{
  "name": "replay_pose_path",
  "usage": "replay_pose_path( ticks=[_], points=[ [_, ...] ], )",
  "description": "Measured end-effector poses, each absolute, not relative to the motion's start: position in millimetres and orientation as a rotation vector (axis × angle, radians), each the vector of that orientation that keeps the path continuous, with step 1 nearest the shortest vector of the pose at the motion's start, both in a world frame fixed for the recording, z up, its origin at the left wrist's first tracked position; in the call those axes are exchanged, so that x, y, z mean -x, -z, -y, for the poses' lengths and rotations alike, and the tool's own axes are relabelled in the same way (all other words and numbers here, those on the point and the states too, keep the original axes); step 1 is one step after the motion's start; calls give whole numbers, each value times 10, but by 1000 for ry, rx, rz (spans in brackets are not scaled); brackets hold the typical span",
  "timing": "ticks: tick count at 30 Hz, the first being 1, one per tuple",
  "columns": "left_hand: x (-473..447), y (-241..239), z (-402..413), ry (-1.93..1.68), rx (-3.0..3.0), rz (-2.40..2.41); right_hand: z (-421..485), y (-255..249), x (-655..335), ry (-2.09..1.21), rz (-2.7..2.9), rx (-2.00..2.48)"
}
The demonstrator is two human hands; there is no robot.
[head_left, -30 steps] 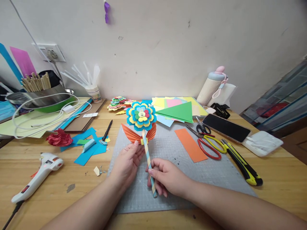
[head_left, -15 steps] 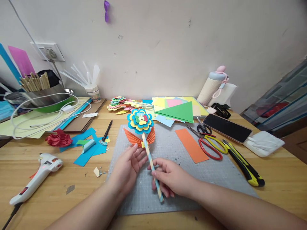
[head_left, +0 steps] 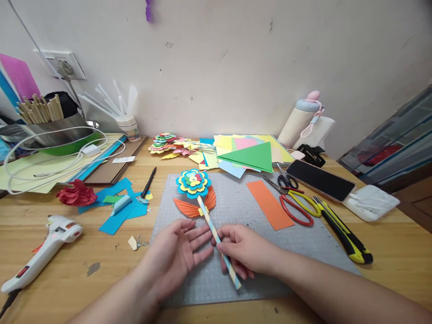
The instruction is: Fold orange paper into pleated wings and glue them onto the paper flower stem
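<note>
A paper flower with blue, yellow and green layers sits on a striped blue-and-yellow stick with orange pleated leaves below the bloom. It lies low over the grey cutting mat. My right hand is closed round the lower part of the stick. My left hand is beside it on the left, palm up and fingers spread, holding nothing and just off the stick.
An orange paper strip, red and yellow scissors, a yellow-black utility knife and a phone lie to the right. A white glue gun, blue paper scraps and a black pen lie left. Coloured paper sheets sit behind.
The flower has tipped down from upright to nearly flat on the mat. My left hand has let go of the leaf and drawn back, opening its fingers.
</note>
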State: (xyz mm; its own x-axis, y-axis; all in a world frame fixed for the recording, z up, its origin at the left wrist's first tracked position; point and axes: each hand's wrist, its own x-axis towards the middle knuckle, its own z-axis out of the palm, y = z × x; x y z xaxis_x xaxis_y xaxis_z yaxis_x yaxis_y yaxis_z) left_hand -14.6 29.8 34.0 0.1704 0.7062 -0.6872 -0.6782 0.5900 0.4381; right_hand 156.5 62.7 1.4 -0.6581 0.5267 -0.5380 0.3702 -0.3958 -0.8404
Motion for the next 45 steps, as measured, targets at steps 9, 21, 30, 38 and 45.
replay_pose_path(
  ticks=[9, 21, 30, 38, 45],
  points=[
    [191, -333, -306, -1258, -635, -1393, -667, -30, -1602, -2042, 1825, 1426],
    [428, -129, -477, -682, -2047, -1927, -583, -9, -1629, -1088, 2275, 1339],
    [378, -207, -351, -665, -1736, -2004, -548, -20, -1616, -1116, 2302, 1299],
    [326, -239, -331, 102, -2041, -2098, -565, -12, -1621, -1071, 2308, 1334],
    [302, -295, -344, 252, -2116, -2107, -555, -6, -1620, -1082, 2303, 1333]
  ],
)
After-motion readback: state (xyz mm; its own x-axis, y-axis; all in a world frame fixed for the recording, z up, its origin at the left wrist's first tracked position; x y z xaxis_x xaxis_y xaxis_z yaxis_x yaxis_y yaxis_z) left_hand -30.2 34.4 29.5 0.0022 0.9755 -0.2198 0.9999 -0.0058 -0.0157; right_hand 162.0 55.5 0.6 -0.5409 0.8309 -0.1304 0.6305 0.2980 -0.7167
